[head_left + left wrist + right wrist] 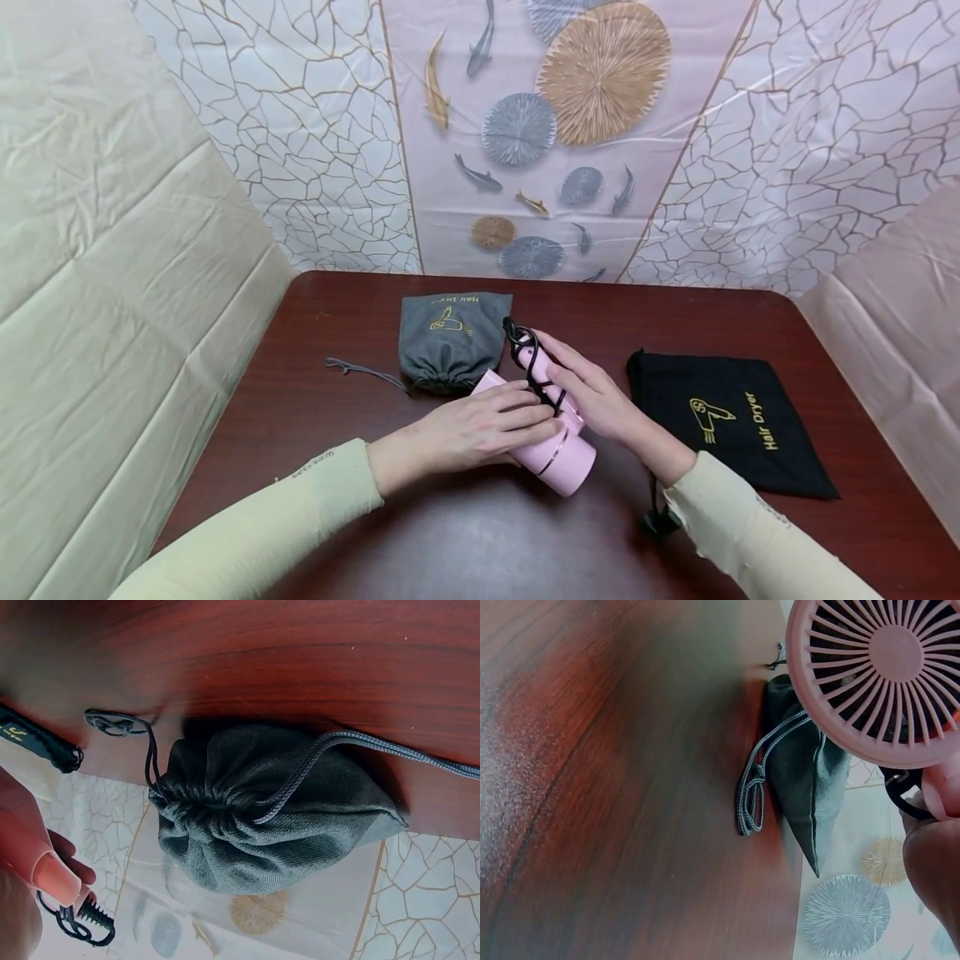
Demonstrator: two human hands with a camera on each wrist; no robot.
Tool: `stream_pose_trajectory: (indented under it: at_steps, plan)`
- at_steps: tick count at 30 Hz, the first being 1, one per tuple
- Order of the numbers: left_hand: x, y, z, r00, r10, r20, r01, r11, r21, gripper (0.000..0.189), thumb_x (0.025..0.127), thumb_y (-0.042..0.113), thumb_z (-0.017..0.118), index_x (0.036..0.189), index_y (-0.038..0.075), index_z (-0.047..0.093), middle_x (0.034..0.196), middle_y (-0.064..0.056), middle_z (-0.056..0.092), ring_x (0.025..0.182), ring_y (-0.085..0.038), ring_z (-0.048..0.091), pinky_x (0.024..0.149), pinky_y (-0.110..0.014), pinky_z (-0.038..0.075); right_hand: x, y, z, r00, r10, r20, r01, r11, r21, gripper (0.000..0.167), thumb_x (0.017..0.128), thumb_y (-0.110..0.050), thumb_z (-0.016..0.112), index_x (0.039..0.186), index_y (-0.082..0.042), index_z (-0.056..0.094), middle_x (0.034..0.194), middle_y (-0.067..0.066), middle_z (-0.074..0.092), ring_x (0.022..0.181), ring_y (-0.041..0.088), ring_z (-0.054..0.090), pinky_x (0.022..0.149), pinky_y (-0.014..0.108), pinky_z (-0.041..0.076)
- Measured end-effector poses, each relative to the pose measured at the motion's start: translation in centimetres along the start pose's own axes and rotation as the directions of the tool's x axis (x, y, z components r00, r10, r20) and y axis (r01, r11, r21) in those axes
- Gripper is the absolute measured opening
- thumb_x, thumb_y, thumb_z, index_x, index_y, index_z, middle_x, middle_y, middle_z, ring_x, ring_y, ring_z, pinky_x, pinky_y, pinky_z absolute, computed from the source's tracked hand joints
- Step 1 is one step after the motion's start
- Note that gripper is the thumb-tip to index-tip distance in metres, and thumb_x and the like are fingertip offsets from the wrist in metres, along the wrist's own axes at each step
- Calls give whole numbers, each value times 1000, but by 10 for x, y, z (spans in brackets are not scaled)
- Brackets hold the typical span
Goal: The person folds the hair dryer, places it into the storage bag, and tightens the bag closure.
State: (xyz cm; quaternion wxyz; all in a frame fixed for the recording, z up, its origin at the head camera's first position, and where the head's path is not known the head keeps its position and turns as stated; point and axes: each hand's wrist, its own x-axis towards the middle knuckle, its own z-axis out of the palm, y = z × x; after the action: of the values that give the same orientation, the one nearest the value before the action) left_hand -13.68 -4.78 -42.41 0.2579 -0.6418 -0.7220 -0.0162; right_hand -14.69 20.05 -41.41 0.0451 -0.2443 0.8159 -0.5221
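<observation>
A pink hair dryer [567, 468] is held above the table by both hands, tilted with its wide end toward the near right. My left hand [487, 427] grips the barrel, fingers laid across its top. Around the handle, my right hand [596, 393] holds on at the far side, near the black cord [533, 360] wound about it. The right wrist view shows the dryer's round slatted grille [895, 654]. Just beyond the barrel lies a grey drawstring pouch [454, 340] with a gold dryer print; its gathered neck faces me.
On the right, a flat black bag [738, 429] marked "Hair Dryer" lies by my right forearm, its cord stopper [662, 522] under the sleeve. The grey pouch's drawstring [367, 369] trails left. Patterned cloth [517, 208] hangs behind the dark red wooden table [315, 333].
</observation>
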Motion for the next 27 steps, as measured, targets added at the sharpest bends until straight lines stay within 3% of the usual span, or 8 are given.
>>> stream_pose_trajectory:
  at_steps: [6, 14, 22, 27]
  plan:
    - [-5, 2, 3, 1000, 11, -29, -10, 999, 48, 57, 96, 31, 75, 148, 11, 61, 142, -5, 65, 136, -22, 59, 124, -41, 38, 0, 0, 1, 1000, 24, 18, -24, 1000, -12, 52, 114, -15, 47, 166, -16, 41, 169, 6, 41, 152, 24, 39, 114, 10, 28]
    - [-4, 1, 3, 1000, 3, -2, -3, 997, 78, 55, 99, 32, 71, 148, 11, 60, 143, -6, 64, 137, -22, 58, 125, -41, 37, 3, 2, 0, 997, 69, 17, -70, 997, 25, 52, 114, -19, 47, 166, -20, 42, 168, 5, 44, 150, 25, 42, 113, 12, 32]
    - [4, 0, 2, 999, -6, 39, 5, 999, 34, 62, 95, 36, 78, 148, 10, 60, 143, -4, 63, 137, -22, 57, 123, -42, 39, 3, 9, -3, 990, 132, 43, -135, 987, 89, 52, 114, -20, 47, 165, -19, 44, 161, 11, 51, 131, 22, 57, 103, 17, 45]
    - [13, -4, -1, 998, -2, 65, 2, 1000, 4, 66, 90, 39, 82, 146, 12, 61, 141, -2, 64, 132, -23, 57, 121, -37, 39, 2, 15, -9, 987, 146, 63, -154, 979, 136, 52, 114, -20, 47, 166, -17, 42, 155, 17, 56, 118, 19, 65, 97, 21, 52]
